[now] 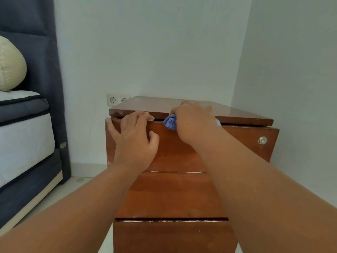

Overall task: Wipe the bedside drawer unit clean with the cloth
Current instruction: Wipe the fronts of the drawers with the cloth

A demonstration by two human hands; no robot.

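A brown wooden bedside drawer unit [175, 194] with three drawer fronts stands against the white wall. My right hand [195, 119] is closed on a crumpled blue cloth [170, 122], pressing it at the gap between the top board and the upper drawer front. My left hand [135, 137] rests on the upper drawer's left part, fingers spread and hooked over its top edge, holding nothing. A round metal lock [262, 140] sits at the right of the upper drawer.
A bed [25, 136] with a dark blue headboard and a cream pillow [10, 64] stands at the left. A double wall socket [117, 99] is behind the unit's left corner. A white wall closes the right side. Pale floor lies between bed and unit.
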